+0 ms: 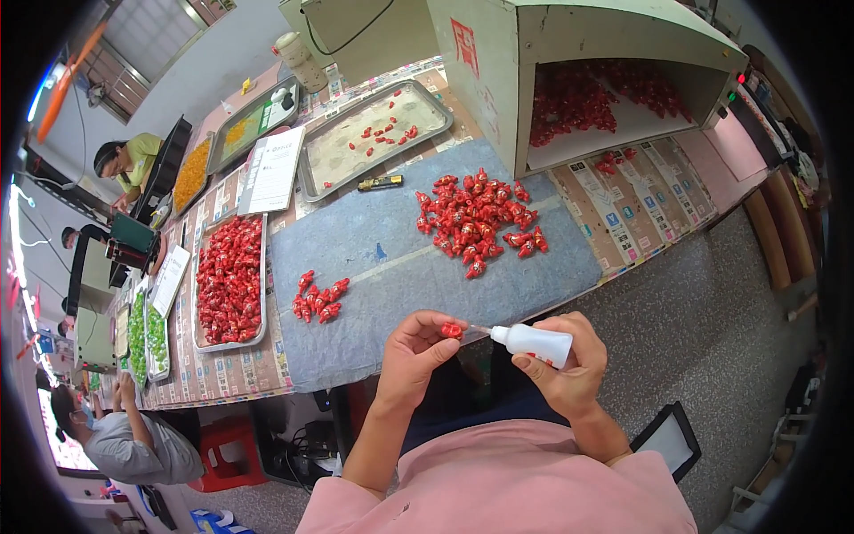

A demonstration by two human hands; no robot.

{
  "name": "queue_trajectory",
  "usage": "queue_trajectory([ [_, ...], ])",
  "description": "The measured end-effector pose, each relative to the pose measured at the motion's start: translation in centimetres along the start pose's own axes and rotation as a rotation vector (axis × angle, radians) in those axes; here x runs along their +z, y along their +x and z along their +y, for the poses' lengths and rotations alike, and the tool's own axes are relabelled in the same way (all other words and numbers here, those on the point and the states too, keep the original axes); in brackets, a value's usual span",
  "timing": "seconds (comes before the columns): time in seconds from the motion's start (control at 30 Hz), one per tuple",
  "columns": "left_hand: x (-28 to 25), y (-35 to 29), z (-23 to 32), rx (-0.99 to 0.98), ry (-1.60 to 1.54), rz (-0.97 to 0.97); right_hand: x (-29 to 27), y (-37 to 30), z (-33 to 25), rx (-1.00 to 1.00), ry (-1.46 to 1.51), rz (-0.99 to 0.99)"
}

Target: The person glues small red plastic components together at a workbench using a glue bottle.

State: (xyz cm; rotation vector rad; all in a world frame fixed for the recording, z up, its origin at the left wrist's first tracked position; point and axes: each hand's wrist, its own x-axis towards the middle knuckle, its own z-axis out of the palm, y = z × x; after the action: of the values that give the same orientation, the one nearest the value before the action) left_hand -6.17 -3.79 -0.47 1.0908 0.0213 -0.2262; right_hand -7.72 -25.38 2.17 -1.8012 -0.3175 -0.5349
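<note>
**Glue tip meeting a small red piece, held above the lap**

The person is holding one small red piece (452,331) pinched in the fingertips of the left hand (416,351), and is bringing the nozzle of a white squeeze bottle (534,343), gripped in the right hand (569,369), right up against it. The step in hand looks like dabbing a drop onto the piece. Both hands are closed: the left clamped on the red piece, the right wrapped around the bottle.

The next move is probably calling for a light squeeze with the nozzle kept steady on that spot, so little runs onto the fingers.

Both forearms are coming up from the lower edge, elbows bent, the hands meeting just in front of the edge of the surface (374,240), which is covered by a blue-grey cloth. A small cluster of red pieces (318,299) is lying on the cloth near the left hand; a larger heap (476,218) is sitting farther off.
</note>
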Motion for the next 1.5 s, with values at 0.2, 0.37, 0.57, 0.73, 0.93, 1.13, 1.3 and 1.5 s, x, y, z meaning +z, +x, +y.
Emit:
queue_trajectory([
  [0.2, -0.6, -0.7, 0.5, -0.07, -0.249, -0.067, 2.4, 1.5, 1.6, 0.264, 0.091, -0.047],
  [0.37, -1.0, -2.3, 0.7, -0.041, -0.33, -0.04, 6.4, 3.1, 2.9, 0.149, 0.085, -0.134],
  [0.57, -0.2, -2.8, 0.4, -0.027, -0.335, -0.103, 8.8, 3.3, 3.7, 0.135, -0.043, -0.252],
  [0.73, 0.1, -3.1, 0.1, -0.074, -0.354, -0.073, 6.5, 3.8, 3.1, 0.056, 0.0, -0.218],
  [0.93, 0.1, -3.2, -0.3, -0.102, -0.375, -0.083, -0.4, 10.9, 7.9, -0.079, -0.23, 0.056],
  [1.13, 1.0, -3.2, -0.9, -0.147, -0.367, -0.099, -2.5, 19.6, 17.0, -0.134, -0.607, 0.126],
  [1.3, 1.6, -3.1, -1.2, -0.178, -0.385, -0.113, -2.1, 22.7, 20.7, -0.221, -0.714, 0.017],
  [1.5, 1.3, -3.3, -1.3, -0.189, -0.407, -0.12, -2.5, 21.6, 20.0, -0.192, -0.748, -0.025],
])
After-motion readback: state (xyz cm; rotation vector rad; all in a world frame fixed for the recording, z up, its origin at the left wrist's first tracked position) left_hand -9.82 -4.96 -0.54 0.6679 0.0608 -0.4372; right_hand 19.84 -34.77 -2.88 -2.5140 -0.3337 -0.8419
